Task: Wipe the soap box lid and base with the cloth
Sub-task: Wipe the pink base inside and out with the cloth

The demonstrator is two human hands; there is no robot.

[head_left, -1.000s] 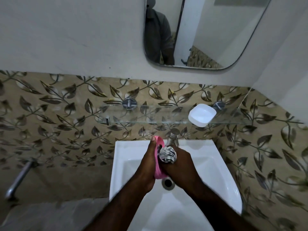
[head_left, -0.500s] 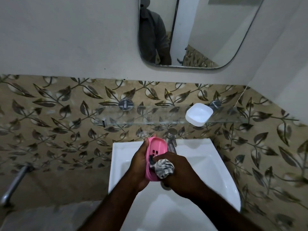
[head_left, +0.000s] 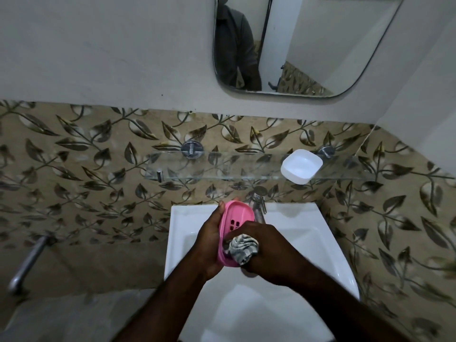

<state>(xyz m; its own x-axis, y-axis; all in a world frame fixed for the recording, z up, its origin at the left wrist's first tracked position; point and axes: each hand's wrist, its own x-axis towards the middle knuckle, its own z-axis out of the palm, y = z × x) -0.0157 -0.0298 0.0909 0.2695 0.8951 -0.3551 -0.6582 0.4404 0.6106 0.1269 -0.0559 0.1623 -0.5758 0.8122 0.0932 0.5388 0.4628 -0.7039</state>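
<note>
My left hand (head_left: pixel 209 239) grips the pink soap box base (head_left: pixel 238 217) by its left side, over the white basin (head_left: pixel 330 248), with the slotted inside facing up toward me. My right hand (head_left: pixel 267 250) holds a bunched grey-and-white striped cloth (head_left: pixel 243 248) and presses it into the near end of the base. The white soap box lid (head_left: pixel 301 166) lies hollow side up on the glass shelf (head_left: pixel 222 170) above, toward its right end.
A chrome tap (head_left: pixel 257 204) stands at the back of the basin, just right of the pink base. A mirror (head_left: pixel 320 45) hangs above the shelf. A metal pipe (head_left: pixel 27 262) juts out at the lower left. Leaf-patterned tiles cover the wall.
The pink base has turned from edge-on to show its slotted inside. The cloth has slid from the middle toward the near end of the base.
</note>
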